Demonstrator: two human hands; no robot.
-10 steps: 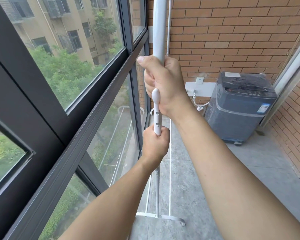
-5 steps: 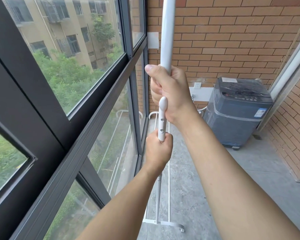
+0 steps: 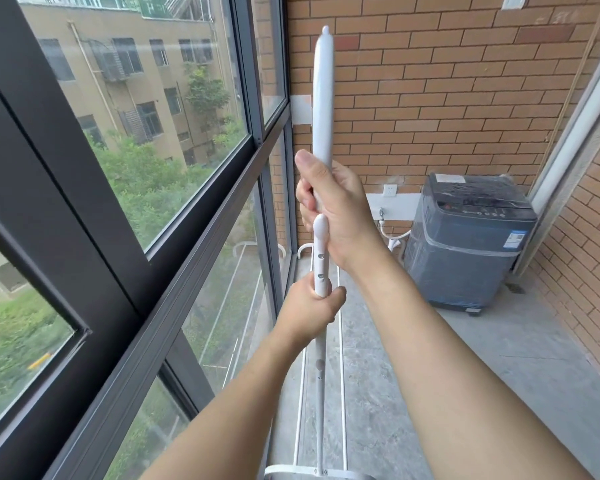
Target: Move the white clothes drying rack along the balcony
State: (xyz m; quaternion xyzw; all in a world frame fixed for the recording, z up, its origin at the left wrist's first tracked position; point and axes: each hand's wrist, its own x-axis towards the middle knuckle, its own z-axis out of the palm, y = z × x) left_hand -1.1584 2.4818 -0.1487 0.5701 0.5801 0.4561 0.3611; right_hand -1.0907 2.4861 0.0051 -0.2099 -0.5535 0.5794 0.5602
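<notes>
The white clothes drying rack stands folded and upright beside the window, seen end-on, so its poles line up in front of me. My right hand is wrapped around the tall thick pole at mid height. My left hand grips the thinner pole with holes just below it. Thin white rails run along the floor towards the far wall, and the rack's base bar shows at the bottom edge.
A dark-framed window wall runs close along the left. A grey washing machine stands at the far right corner against the brick wall. A second brick wall closes the right side. The concrete floor lies between.
The view has tilted up, so the rounded top of the tall pole now shows. Both hands sit lower in the picture and keep the same grips on the rack.
</notes>
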